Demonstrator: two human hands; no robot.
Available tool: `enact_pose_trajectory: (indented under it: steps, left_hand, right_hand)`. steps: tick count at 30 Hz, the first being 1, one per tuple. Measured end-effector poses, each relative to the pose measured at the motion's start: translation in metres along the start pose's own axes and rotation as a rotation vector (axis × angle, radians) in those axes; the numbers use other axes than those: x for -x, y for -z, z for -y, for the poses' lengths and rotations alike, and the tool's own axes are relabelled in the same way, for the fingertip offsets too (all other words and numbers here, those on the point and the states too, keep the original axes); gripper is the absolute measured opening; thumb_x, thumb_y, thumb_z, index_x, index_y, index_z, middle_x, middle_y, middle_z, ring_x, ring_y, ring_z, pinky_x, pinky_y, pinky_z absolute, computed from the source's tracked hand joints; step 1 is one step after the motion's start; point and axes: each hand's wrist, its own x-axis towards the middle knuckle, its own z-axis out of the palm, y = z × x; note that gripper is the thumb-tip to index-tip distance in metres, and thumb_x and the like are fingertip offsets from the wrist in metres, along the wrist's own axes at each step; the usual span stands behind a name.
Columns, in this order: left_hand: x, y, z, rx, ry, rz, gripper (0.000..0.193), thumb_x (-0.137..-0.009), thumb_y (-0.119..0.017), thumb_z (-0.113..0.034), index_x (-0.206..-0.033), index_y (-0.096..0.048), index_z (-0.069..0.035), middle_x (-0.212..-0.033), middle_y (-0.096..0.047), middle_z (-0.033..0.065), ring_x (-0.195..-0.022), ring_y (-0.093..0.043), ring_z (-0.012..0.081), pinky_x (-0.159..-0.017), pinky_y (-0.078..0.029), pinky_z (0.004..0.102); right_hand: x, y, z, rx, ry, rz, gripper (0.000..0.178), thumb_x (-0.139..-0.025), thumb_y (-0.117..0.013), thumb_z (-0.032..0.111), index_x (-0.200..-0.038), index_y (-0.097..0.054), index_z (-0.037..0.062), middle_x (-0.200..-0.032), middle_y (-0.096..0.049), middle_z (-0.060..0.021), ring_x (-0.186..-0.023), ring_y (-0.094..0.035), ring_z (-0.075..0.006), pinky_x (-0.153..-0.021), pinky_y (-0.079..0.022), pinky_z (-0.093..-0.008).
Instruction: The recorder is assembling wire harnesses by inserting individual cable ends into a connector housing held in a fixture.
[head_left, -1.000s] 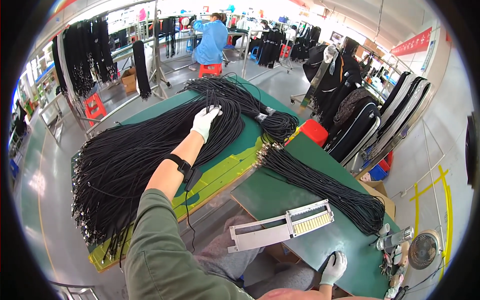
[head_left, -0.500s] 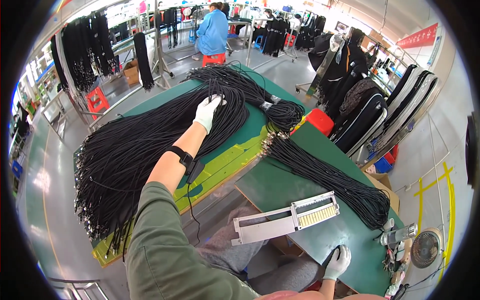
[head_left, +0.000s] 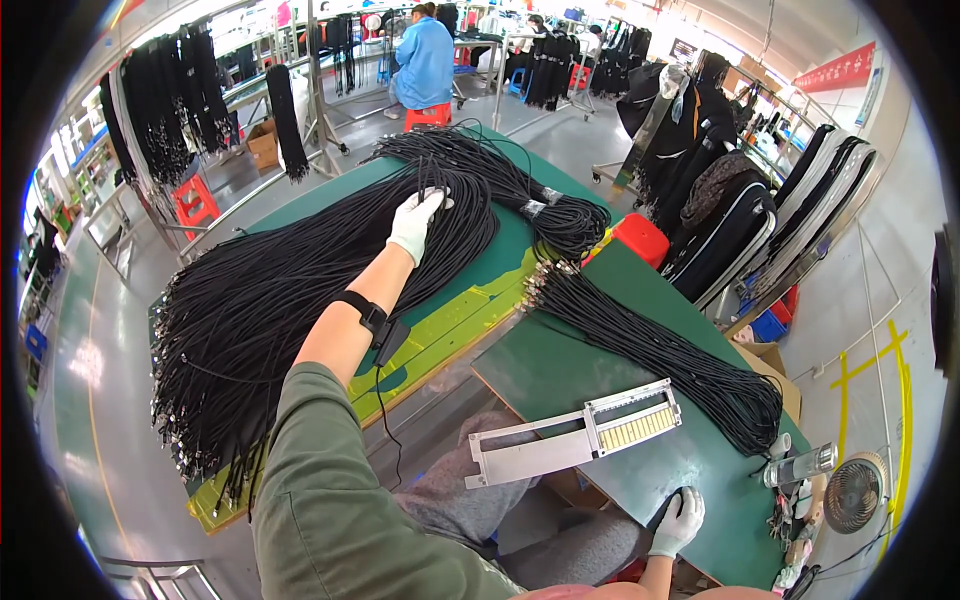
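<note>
My left hand (head_left: 413, 226), in a white glove, reaches out over a large heap of black cables (head_left: 310, 260) with metal ends. Its fingers close on a few cables at the heap's far looped side, where strands rise above the fingertips. My right hand (head_left: 681, 522), also gloved in white, rests at the near edge of the green table (head_left: 560, 370). Its fingers curl round something dark, mostly hidden. Between the hands, a silver metal fixture (head_left: 575, 437) with a row of brass-coloured slots juts from the table over my lap.
A second cable bundle (head_left: 650, 350) lies along the table; a tied bundle (head_left: 565, 225) is farther off. A clear bottle (head_left: 800, 466) and small fan (head_left: 853, 496) stand at right. Beyond are a red stool (head_left: 640, 241), racks of hanging cords (head_left: 170, 100) and a seated person (head_left: 425, 62).
The view has shifted very slightly. Both hands, the cables and the fixture otherwise look the same.
</note>
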Motion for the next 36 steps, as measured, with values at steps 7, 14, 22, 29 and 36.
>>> enact_pose_trajectory:
  steps: [7, 14, 22, 29, 36]
  left_hand:
    - [0.002, 0.000, 0.000, -0.037, -0.033, 0.001, 0.012, -0.092, -0.066, -0.018, -0.100, -0.073, -0.012, -0.083, -0.071, -0.0047, -0.058, -0.039, 0.0004, -0.056, -0.030, 0.0186]
    - [0.003, -0.002, -0.001, -0.040, -0.041, 0.010, 0.013, -0.092, -0.066, -0.019, -0.100, -0.073, -0.012, -0.082, -0.071, -0.0053, -0.059, -0.039, 0.0006, -0.056, -0.030, 0.0187]
    - [0.001, 0.006, -0.021, 0.076, 0.024, 0.046, 0.021, -0.094, -0.065, -0.025, -0.106, -0.068, -0.009, -0.080, -0.064, -0.0048, -0.069, -0.051, 0.0044, -0.064, -0.038, 0.0208]
    - [0.000, -0.008, -0.051, 0.173, 0.102, -0.123, 0.022, -0.089, -0.072, -0.026, -0.094, -0.059, -0.009, -0.069, -0.055, -0.0023, -0.062, -0.054, 0.0094, -0.051, -0.042, 0.0248]
    - [-0.021, -0.003, -0.040, -0.382, 0.349, 0.042, 0.027, -0.082, -0.078, -0.018, -0.086, -0.054, -0.008, -0.059, -0.050, 0.0009, -0.040, -0.042, 0.0123, -0.038, -0.034, 0.0302]
  right_hand:
    - [-0.001, 0.002, 0.003, 0.001, -0.016, 0.025, 0.024, -0.087, -0.062, 0.013, -0.106, -0.067, -0.0002, -0.117, -0.065, -0.0166, -0.116, -0.055, -0.0358, -0.102, -0.041, -0.0434]
    - [-0.001, 0.001, 0.000, 0.005, 0.010, 0.001, 0.024, -0.087, -0.063, 0.012, -0.106, -0.067, -0.0003, -0.116, -0.066, -0.0168, -0.115, -0.055, -0.0360, -0.101, -0.042, -0.0438]
    - [0.000, 0.000, 0.001, -0.012, 0.015, -0.012, 0.023, -0.086, -0.063, 0.011, -0.105, -0.067, -0.0009, -0.115, -0.066, -0.0170, -0.114, -0.056, -0.0360, -0.100, -0.042, -0.0441]
    - [-0.002, 0.002, 0.001, -0.026, -0.006, 0.003, 0.022, -0.086, -0.063, 0.011, -0.105, -0.068, -0.0012, -0.114, -0.066, -0.0173, -0.113, -0.056, -0.0357, -0.100, -0.043, -0.0436]
    - [-0.003, 0.001, 0.002, -0.011, -0.024, 0.017, 0.023, -0.087, -0.063, 0.013, -0.106, -0.068, 0.0016, -0.117, -0.066, -0.0157, -0.116, -0.056, -0.0346, -0.102, -0.042, -0.0429]
